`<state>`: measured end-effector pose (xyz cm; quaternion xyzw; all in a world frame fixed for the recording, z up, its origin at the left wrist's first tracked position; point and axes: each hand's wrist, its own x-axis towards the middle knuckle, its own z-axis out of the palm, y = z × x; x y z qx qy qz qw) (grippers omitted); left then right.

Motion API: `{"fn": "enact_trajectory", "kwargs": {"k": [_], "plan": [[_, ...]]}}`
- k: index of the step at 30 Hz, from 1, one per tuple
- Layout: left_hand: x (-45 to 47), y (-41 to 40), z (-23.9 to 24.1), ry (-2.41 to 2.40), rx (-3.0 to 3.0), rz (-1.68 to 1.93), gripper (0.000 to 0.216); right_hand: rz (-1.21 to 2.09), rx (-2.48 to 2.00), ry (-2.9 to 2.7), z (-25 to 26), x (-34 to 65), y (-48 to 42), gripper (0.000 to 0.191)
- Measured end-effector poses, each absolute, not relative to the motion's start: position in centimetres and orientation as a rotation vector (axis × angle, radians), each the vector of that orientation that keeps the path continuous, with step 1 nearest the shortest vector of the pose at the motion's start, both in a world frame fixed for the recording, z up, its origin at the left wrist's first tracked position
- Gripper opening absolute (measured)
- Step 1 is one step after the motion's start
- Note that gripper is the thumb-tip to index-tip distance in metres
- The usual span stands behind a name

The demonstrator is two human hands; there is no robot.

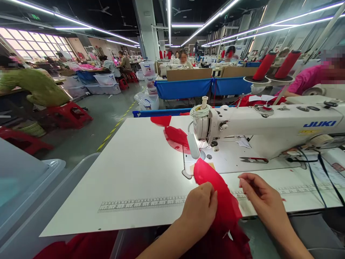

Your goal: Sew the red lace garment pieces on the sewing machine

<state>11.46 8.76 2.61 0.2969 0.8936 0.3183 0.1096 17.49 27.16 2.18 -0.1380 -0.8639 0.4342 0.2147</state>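
My left hand (201, 204) is closed on the edge of a red fabric piece (212, 178), which lies partly on the white table and hangs over its front edge toward my lap. To the right, my right hand (260, 194) hovers apart from the cloth with fingers curled and thumb near the fingertip; whether anything thin is pinched there is too small to tell. The fabric's far end reaches the front of a white sewing machine (242, 122), near its needle area. More red fabric pieces (176, 136) lie behind and left of the machine head.
Thread snips (253, 160) rest on the machine bed. A ruler scale (142, 204) is printed along the table (121, 172). Two red thread cones (264, 66) stand behind the machine. Plastic bins (54, 187) stand at left, with red cloth below the table edge. Other people sit at work around.
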Motion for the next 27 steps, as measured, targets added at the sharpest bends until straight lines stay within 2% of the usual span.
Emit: {"fn": "enact_trajectory", "kwargs": {"k": [2, 5, 8, 11, 13, 15, 17, 19, 22, 25, 27], "plan": [[11.5, 8.1, 3.1, 2.526, 0.769, 1.082, 0.024, 1.046, -0.421, -2.536, 1.8, 16.9, 27.4, 0.030], [11.9, 9.1, 3.7, 2.550, 0.816, 0.920, 0.013, 0.969, -0.373, -2.708, 1.8, 16.3, 26.1, 0.030], [12.1, 11.2, 3.8, 2.625, 0.954, 0.628, 0.019, 1.209, -0.241, -2.639, 2.4, 16.4, 24.2, 0.028], [11.7, 11.7, 3.4, 2.641, 0.959, 0.594, 0.012, 1.417, -0.213, -2.446, 2.9, 16.9, 24.0, 0.026], [11.3, 10.8, 3.0, 2.619, 0.893, 0.766, 0.018, 1.458, -0.292, -2.334, 2.9, 17.1, 25.0, 0.030], [11.2, 9.4, 2.6, 2.435, 0.760, 1.178, 0.024, 1.466, -0.387, -2.309, 2.7, 17.0, 26.0, 0.038], [11.3, 8.3, 2.4, 2.000, 0.523, 1.682, 0.028, 1.490, -0.447, -2.391, 2.6, 16.6, 26.4, 0.046], [11.7, 7.8, 2.5, 1.522, 0.284, 1.995, 0.025, 1.536, -0.464, -2.486, 2.6, 16.2, 25.9, 0.053], [12.6, 7.8, 2.8, 1.112, 0.036, 2.170, 0.034, 1.484, -0.477, -2.575, 2.7, 15.5, 24.6, 0.055], [13.2, 7.9, 2.8, 0.960, -0.107, 2.257, 0.041, 1.221, -0.556, -2.679, 2.5, 15.0, 24.0, 0.052], [13.5, 8.0, 2.8, 0.947, -0.139, 2.309, 0.041, 1.224, -0.503, -2.718, 2.0, 15.0, 24.0, 0.048]]}}
